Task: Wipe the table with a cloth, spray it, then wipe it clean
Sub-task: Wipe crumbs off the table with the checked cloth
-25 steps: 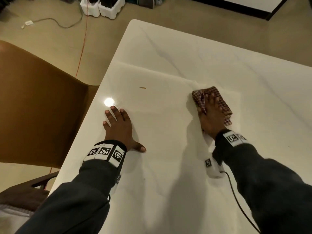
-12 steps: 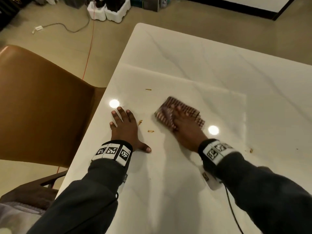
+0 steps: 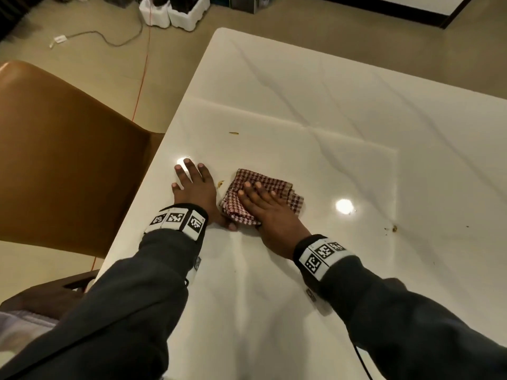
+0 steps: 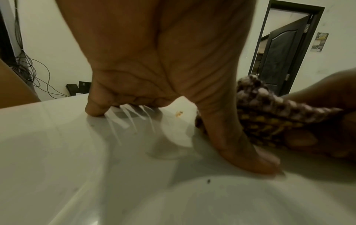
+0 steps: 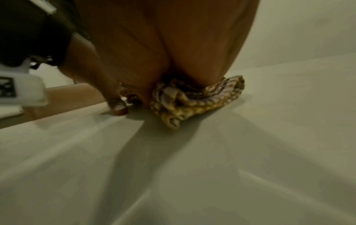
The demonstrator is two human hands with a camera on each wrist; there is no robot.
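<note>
two dark sleeves (image 3: 411, 325) reach forward over the white marble-look table (image 3: 356, 133), each wrist wrapped in a band of black-and-white marker tags (image 3: 178, 219). the right hand (image 3: 270, 212) lies flat on a red-and-white checked cloth (image 3: 274, 182), fingers straight and spread, pressing it to the tabletop rather than grasping it; the right wrist view shows the cloth (image 5: 192, 105) bunched in folds under the palm. the left hand (image 3: 196, 189) is planted just beside it near the table's left edge, released and holding nothing, fingers splayed and tips bearing on the surface, with the thumb stretched out toward the cloth's near corner; whether they touch is unclear. a small crumb (image 3: 220, 183) sits between the left hand and the cloth, and the left wrist view shows it (image 4: 179, 113) on the surface past the thumb. off to the right more crumbs (image 3: 394, 229) lie scattered, well apart from the cloth. further out a thin sliver of debris (image 3: 234, 133) rests on the table. left of the table stands a brown chair (image 3: 68, 160), and beyond it on the floor run an orange cord (image 3: 141, 86), a grey cable (image 3: 109, 37) and white foam boxes (image 3: 175, 13).
</note>
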